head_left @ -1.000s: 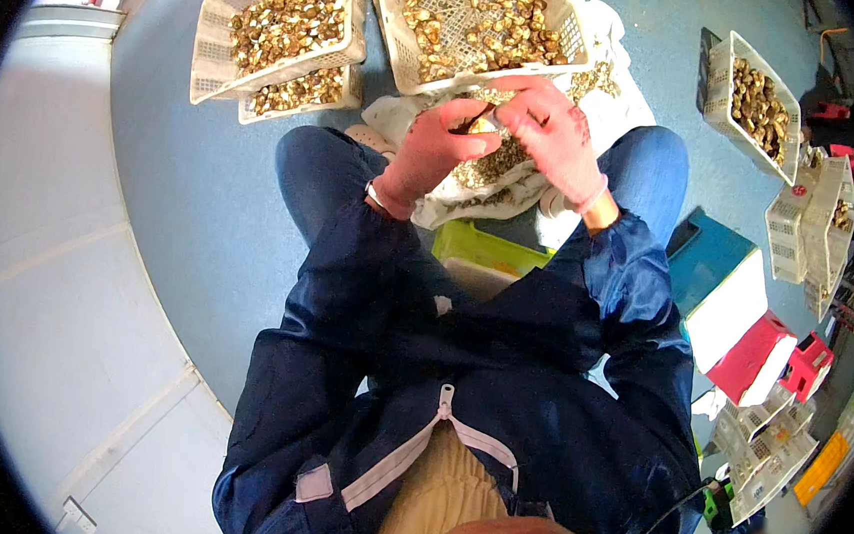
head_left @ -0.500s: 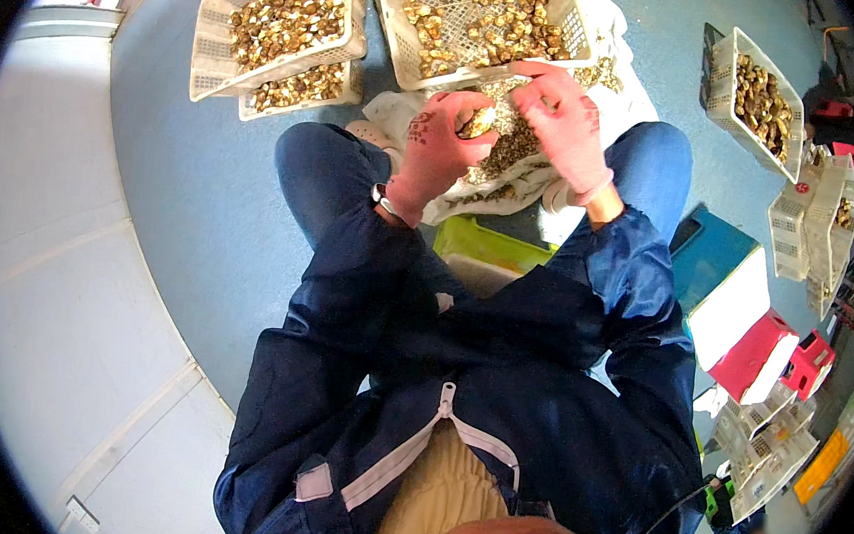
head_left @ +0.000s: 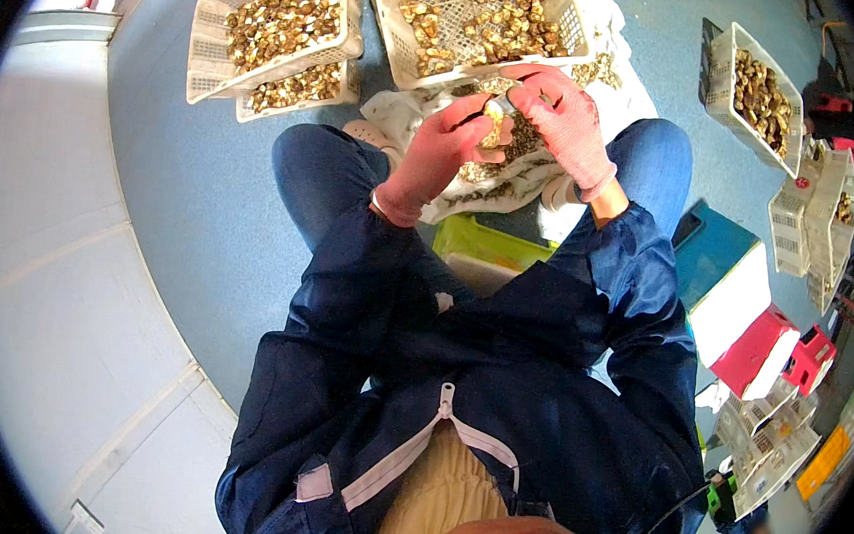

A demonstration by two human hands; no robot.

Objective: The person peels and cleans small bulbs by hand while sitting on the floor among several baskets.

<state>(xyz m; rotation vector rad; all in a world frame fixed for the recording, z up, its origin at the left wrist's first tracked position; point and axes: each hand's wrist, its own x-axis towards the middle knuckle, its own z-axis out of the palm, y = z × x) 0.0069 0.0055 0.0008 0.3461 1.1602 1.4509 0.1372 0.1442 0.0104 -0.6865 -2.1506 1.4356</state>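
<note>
In my left hand (head_left: 441, 158), gloved in pink, is a brown-and-cream mushroom (head_left: 493, 127), pinched between thumb and fingers. My right hand (head_left: 563, 127), in a matching glove, is closed on a small grey blade-like tool (head_left: 503, 102) whose tip meets the top of the mushroom. Most of that tool is hidden by the fingers. Below both hands, a white cloth (head_left: 442, 208) lies on the floor between my feet, covered with a heap of small brown and pale scraps (head_left: 522, 144). Just beyond it stands a white plastic crate (head_left: 472, 75) with many mushrooms.
Stacked white crates (head_left: 208, 59) of mushrooms stand at the far left. Another filled crate (head_left: 725, 115) is at the far right. A lime-green stool (head_left: 490, 237) sits between my legs. Right of my knee are a blue-and-white box (head_left: 723, 270) and pink stools (head_left: 756, 353).
My left hand has turned, tilting the mushroom more upright. My right hand has come in closer, and the grey tool now shows against the mushroom.
</note>
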